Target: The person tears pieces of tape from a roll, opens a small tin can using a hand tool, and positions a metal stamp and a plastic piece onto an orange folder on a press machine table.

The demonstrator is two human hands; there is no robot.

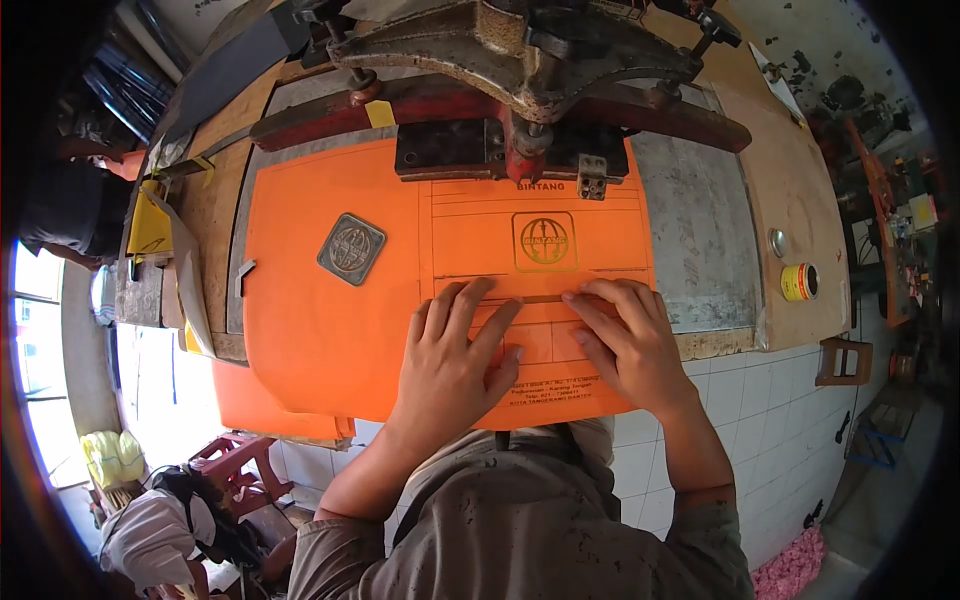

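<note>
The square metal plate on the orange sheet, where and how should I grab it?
Probably pinch the square metal plate by two opposite side edges, coming from above with the left hand, which is nearer. It lies flat on the orange sheet, slightly turned, with bare sheet all around, so its straight edges look free for fingers.

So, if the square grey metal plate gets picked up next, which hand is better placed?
Probably the left hand: it lies nearer the square grey metal plate, with only flat orange paper between; the right hand sits farther across.
</note>
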